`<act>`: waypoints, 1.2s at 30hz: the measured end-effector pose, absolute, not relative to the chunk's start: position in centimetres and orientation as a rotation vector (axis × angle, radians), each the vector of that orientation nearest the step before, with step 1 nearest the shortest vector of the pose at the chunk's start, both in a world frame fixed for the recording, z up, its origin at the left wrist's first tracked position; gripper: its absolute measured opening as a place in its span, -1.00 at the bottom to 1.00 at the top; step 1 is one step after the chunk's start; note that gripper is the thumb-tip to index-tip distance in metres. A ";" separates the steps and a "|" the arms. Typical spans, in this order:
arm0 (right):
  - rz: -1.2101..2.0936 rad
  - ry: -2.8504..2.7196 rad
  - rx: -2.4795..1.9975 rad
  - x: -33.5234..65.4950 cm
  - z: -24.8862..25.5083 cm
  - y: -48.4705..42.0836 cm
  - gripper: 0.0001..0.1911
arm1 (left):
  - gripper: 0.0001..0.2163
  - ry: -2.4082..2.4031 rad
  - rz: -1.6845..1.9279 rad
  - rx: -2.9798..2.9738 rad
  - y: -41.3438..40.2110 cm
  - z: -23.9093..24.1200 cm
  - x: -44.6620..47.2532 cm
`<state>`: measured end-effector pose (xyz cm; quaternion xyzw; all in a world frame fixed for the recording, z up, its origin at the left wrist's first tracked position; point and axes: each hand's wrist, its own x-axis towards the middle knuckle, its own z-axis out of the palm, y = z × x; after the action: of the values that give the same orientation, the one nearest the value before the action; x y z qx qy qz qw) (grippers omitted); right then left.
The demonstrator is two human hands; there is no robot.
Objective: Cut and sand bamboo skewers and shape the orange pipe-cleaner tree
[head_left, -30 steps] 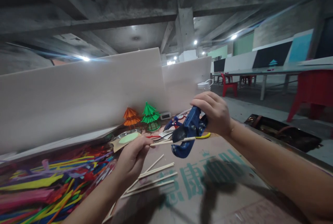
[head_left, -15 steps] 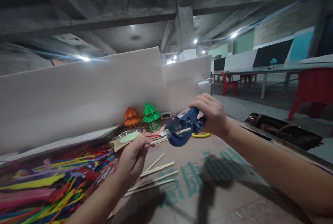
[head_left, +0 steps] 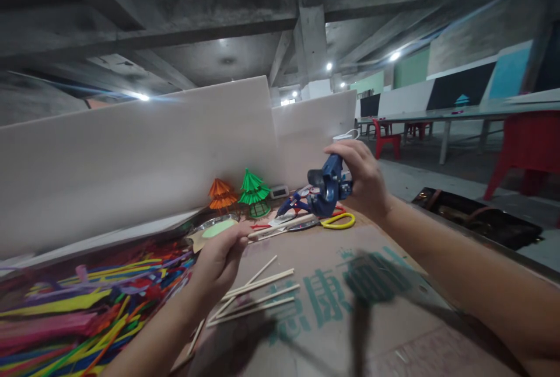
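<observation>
My left hand (head_left: 224, 253) is closed on one end of a pale wooden stick (head_left: 282, 226), which points right. A second stick shows just below it; I cannot tell whether it is held too. My right hand (head_left: 362, 177) grips a blue pipe cutter (head_left: 327, 189) with a hooked jaw, raised above the stick's far end. The cutter's jaw and the stick look apart. Several more wooden sticks (head_left: 265, 306) lie crossed on the cardboard (head_left: 341, 342) below my left hand.
Scissors with a yellow handle (head_left: 339, 221) and a blue glue gun (head_left: 289, 205) lie behind the stick. Beyond are a green paper tree (head_left: 254, 193), an orange one (head_left: 221, 195) and a metal dish (head_left: 227, 220). Colourful strips (head_left: 79, 307) fill the left. A white board (head_left: 184, 143) stands behind.
The cutter has moved up and to the right, off the stick that lay across its jaw. The left hand has shifted slightly left, still holding the stick.
</observation>
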<state>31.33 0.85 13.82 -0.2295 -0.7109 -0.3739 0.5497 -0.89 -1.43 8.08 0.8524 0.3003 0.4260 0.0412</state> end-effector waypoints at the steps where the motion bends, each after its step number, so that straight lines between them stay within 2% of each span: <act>1: -0.896 -1.676 -0.546 31.5 13.9 0.9 -0.46 | -0.63 0.919 1.322 2.613 -1.4 8.1 -0.9; 6: -0.922 -1.702 -0.507 32.1 14.2 0.9 -0.38 | -0.67 0.898 1.349 2.635 -1.5 8.1 -0.8; 25: -1.001 -1.749 -0.471 31.8 13.9 0.9 -0.41 | -0.80 0.796 1.377 2.737 -2.2 9.1 -0.8; 28: -1.052 -1.744 -0.486 31.5 13.8 0.7 -0.46 | -0.80 0.795 1.363 2.769 -2.5 9.5 -1.1; 36: -1.157 -1.647 -0.502 31.3 13.8 0.4 -0.74 | -0.81 0.767 1.368 2.772 -2.2 9.7 -1.2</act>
<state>31.28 0.39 13.84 -0.2082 -0.6838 -0.4801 0.5085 -1.23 -2.16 9.75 0.8700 0.2409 0.4296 -0.0216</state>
